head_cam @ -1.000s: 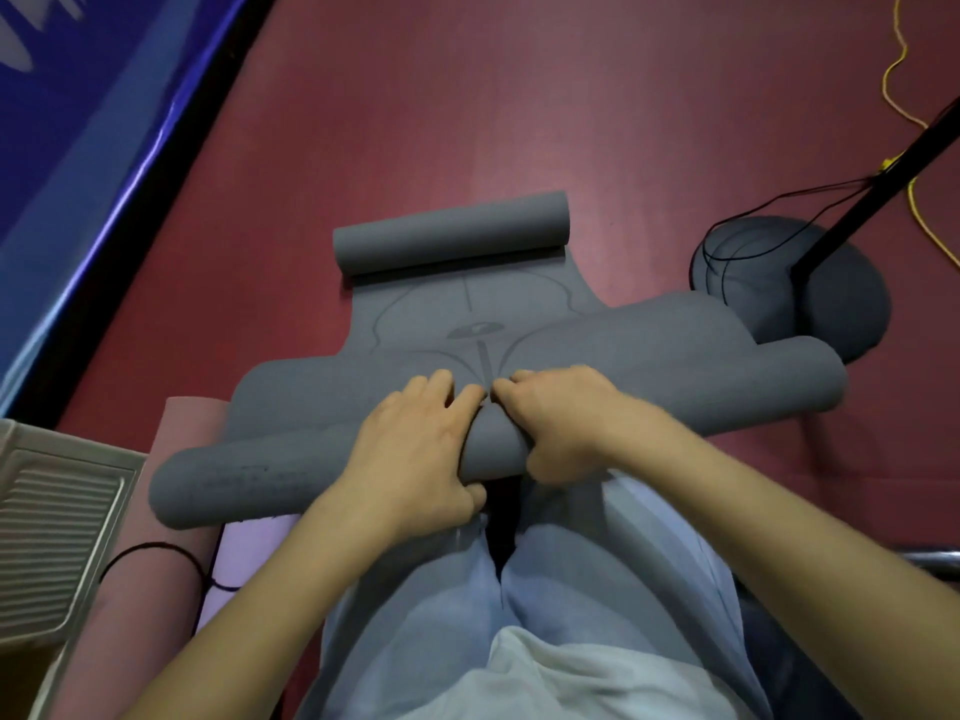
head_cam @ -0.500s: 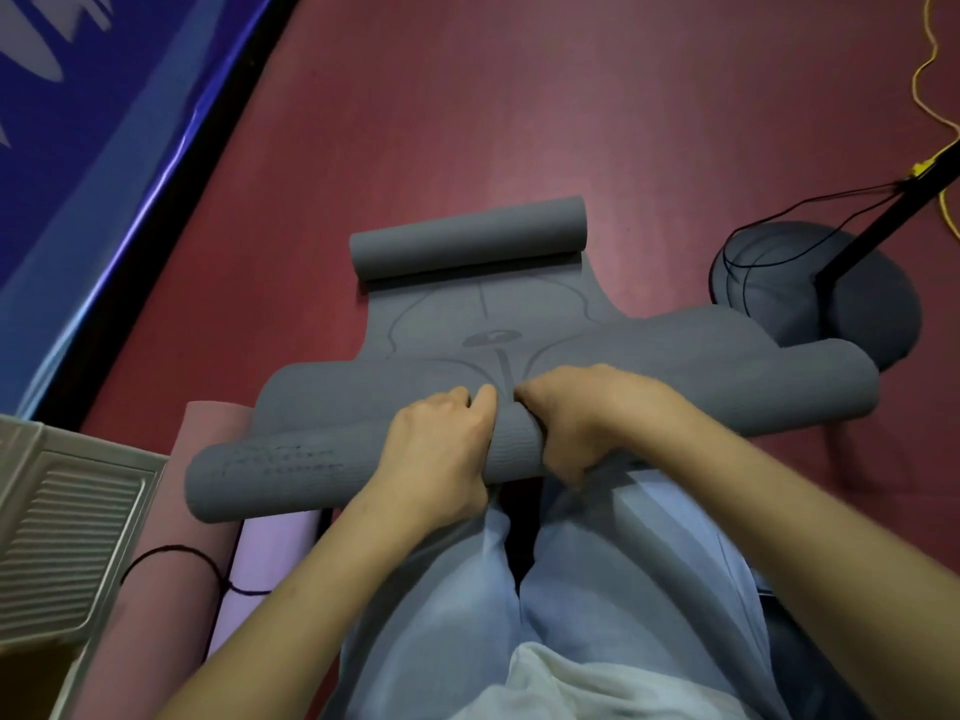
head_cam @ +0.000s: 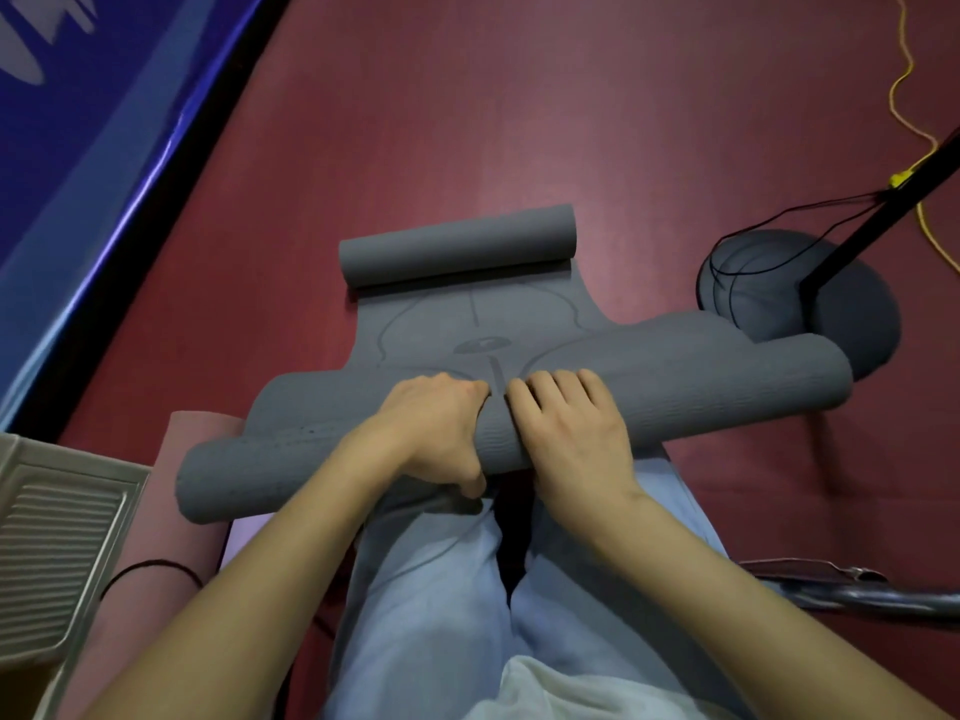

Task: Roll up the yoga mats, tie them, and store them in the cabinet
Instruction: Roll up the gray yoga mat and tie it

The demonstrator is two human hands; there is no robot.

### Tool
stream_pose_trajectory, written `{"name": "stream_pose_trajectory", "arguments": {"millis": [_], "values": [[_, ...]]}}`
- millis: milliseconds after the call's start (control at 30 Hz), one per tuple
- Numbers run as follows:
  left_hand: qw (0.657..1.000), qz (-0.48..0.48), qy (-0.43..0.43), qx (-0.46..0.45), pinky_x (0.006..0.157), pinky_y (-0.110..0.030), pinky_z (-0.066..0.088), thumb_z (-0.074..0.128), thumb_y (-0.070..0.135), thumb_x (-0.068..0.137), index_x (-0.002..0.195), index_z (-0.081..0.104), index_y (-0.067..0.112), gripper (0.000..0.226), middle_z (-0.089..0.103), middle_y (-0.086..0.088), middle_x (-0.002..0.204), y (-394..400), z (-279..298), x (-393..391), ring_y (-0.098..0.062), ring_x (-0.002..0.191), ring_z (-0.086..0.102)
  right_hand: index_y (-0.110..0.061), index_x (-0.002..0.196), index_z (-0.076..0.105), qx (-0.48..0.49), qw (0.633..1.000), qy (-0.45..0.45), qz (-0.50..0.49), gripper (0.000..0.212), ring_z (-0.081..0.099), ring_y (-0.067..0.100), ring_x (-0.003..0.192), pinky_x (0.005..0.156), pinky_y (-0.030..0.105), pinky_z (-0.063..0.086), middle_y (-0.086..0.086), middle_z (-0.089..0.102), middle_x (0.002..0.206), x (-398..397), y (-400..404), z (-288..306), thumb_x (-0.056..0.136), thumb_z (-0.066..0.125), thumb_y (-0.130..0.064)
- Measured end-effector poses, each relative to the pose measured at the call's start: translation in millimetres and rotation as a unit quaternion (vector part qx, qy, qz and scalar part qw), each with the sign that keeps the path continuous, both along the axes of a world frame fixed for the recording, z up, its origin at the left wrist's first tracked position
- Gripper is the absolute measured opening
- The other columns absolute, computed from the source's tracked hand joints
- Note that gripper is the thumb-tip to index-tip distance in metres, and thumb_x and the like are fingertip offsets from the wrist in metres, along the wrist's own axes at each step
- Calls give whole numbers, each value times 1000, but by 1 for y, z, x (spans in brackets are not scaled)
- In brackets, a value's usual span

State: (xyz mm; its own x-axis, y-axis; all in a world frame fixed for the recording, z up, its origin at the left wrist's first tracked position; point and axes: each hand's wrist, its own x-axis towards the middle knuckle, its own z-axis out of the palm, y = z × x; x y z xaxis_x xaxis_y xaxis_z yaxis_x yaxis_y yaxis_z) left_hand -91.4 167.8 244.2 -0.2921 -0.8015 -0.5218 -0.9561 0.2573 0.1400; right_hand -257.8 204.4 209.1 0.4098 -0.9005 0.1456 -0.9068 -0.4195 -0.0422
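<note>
A grey yoga mat lies on the red floor, rolled from both ends. Its thick near roll lies crosswise just past my knees, and a thinner roll sits at the far end. A short flat stretch with printed lines is left between them. My left hand grips the middle of the near roll, fingers over the top and thumb on the near side. My right hand lies beside it, fingers bent over the top of the same roll.
A rolled pink mat and a lilac one lie at my left under the roll's end, with a black cord. A ribbed metal panel is further left. A stand's round base, black cables and a yellow cord are at the right.
The near roll has turned a little further away from me. My right hand has shifted from the roll's near side up over its top. The flat stretch looks slightly shorter.
</note>
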Motion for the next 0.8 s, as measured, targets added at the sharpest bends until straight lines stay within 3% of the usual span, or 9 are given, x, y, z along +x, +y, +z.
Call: {"name": "stream_pose_trajectory", "arguments": {"millis": [133,267,400,500,667,800], "values": [[999,30,26,11,66,-34,48,85,48,50,106,54,31,66,63,11,95,-3,-1,3,-17,83,60,-13,95,57,61,998,35,7,61,59,32,77,80,41,46,7,59,85,6,-17,9,39,81,-9],[998,43,41,-13,69,-33,41,82,49,53,117,53,31,73,62,9,98,3,-4,5,-18,88,58,-18,120,46,138,986,81,44,62,56,28,109,95,36,36,2,57,115,6,-27,21,67,77,-15],[994,8,-9,-107,84,-35,24,73,65,50,123,48,30,84,39,4,110,9,-9,8,-19,106,34,-18,126,43,169,980,97,43,60,55,27,117,96,36,36,3,56,123,8,-34,32,75,74,-19],[994,41,6,-100,86,-38,34,70,69,50,117,43,26,84,39,5,108,8,-6,12,-20,101,37,-17,128,45,203,971,112,53,59,57,28,119,95,37,39,5,57,128,10,-46,38,77,75,-22],[991,55,45,-111,79,-38,48,67,70,44,104,46,26,78,54,9,98,8,6,21,-19,89,53,-23,114,47,309,937,149,70,61,62,23,103,73,33,42,-1,61,114,12,-66,51,65,83,-22],[987,37,35,-154,76,-38,51,66,66,57,107,48,25,68,60,8,100,19,7,23,-19,87,60,-25,112,53,348,921,158,70,64,60,21,89,69,33,48,-4,59,100,13,-75,55,59,87,-21]]}}
